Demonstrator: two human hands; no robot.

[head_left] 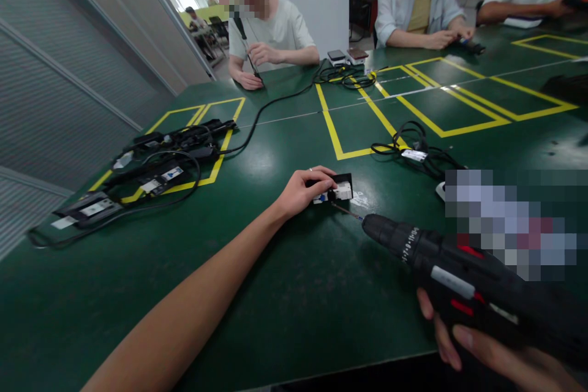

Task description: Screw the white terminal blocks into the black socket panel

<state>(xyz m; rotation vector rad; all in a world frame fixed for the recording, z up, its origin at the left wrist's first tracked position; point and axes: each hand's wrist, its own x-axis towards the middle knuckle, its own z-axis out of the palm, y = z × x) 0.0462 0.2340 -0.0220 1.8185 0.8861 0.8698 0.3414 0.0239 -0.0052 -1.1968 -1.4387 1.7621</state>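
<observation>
My left hand (pixel 304 191) has its fingers closed on a small black and white plastic part (pixel 344 190) with a blue marking, pressed to the green table. A black cordless drill (pixel 441 260) with red details fills the lower right. My right hand (pixel 498 358) is wrapped round its grip, partly hidden beneath the drill body. From the chuck a long thin bit (pixel 348 212) points left to the front face of the part, its tip close to my left fingers. Whether the tip sits in a screw I cannot tell.
Black devices with cables (pixel 169 165) lie inside yellow tape at left. A coiled black cable (pixel 416 146) lies behind the drill, near a blurred-out object (pixel 509 220). Across the green table (pixel 275 282) sit several people; one holds a screwdriver (pixel 243 37).
</observation>
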